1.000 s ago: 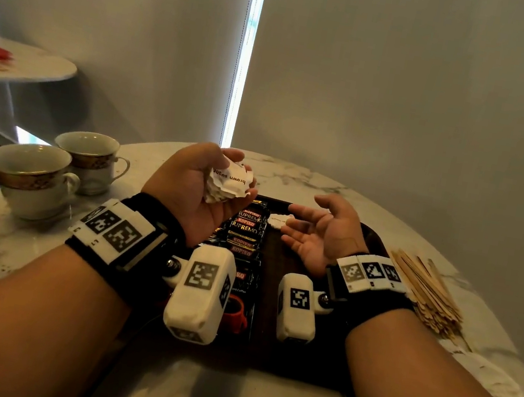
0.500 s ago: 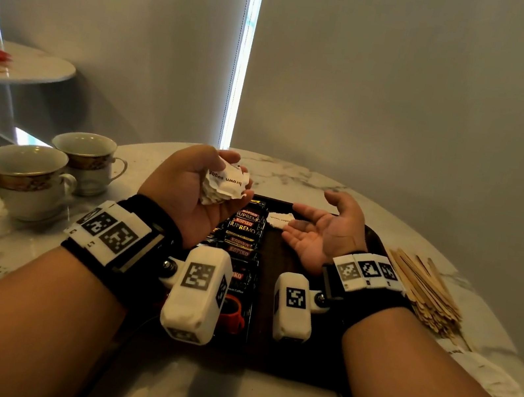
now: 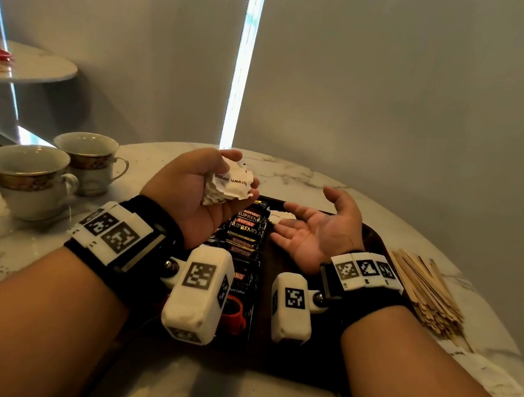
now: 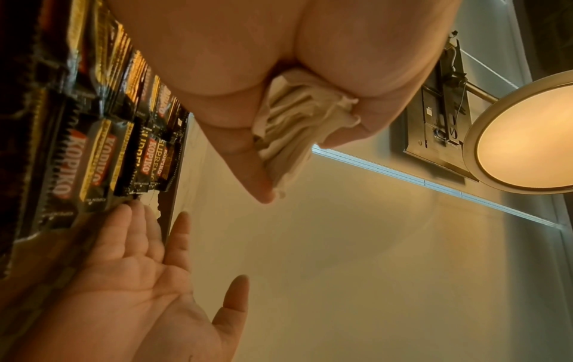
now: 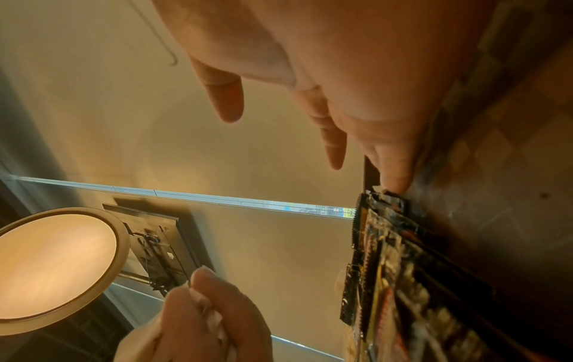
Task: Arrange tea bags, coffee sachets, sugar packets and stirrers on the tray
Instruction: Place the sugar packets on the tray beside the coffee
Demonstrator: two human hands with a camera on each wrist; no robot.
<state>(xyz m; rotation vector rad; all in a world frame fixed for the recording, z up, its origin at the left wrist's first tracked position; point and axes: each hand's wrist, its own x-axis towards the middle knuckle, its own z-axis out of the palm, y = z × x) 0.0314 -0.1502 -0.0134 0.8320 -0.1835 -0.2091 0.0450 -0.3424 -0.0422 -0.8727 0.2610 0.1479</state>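
The step in hand looks like the sugar: the left hand, palm up, has its fingers curled round a crumpled bunch of white sugar packets (one reads "brown sugar"), held just above the far end of the dark tray. The right hand lies palm up beside it, fingers spread wide and relaxed, holding nothing. Under and between the two sets of fingers a row of black coffee sachets runs down the left half of the tray, and just beyond the right fingertips a single white packet already lies on the tray. The next move, I judge, is to pass packets from the bunch to the free right fingers and lay them next to that white one; it calls for peeling off one at a time without the bunch spilling. Open room is the bare strip of tray to the right of the sachets, under the right palm. The tray's far rim sits close past the fingertips. Wooden stirrers wait on the table outside the right wrist; two cups stand left of the left wrist, well apart.
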